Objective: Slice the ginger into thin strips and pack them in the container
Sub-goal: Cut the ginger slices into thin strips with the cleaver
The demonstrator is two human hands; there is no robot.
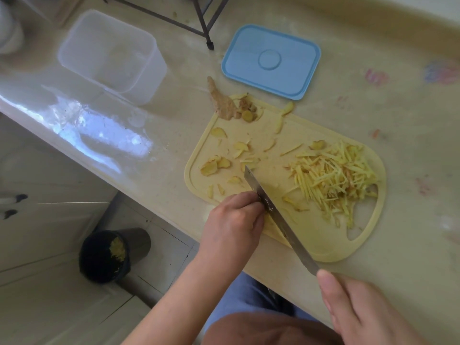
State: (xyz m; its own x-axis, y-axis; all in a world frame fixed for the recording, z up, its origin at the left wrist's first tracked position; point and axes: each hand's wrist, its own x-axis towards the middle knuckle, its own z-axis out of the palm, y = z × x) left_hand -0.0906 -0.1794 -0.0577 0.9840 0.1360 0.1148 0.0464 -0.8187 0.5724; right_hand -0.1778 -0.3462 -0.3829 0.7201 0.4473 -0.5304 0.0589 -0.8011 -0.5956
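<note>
Gripping the knife (pixel 278 217) handle, the right hand (pixel 368 310) laid the blade across the yellow cutting board (pixel 273 135). Left hand (pixel 234 220) fingers curled, pressing ginger slices by the blade at the board's near edge. Ginger strips (pixel 333 175) piled rightward; the clear container (pixel 112 56) sat toward the surface's far left corner, apart from its blue lid (pixel 271 61).

a pale stone counter (pixel 373 100) is carrying a yellow cutting board (pixel 271 135), a clear container (pixel 112 56), a blue lid (pixel 271 61), and a ginger root (pixel 220 100) overhanging the board's corner.
</note>
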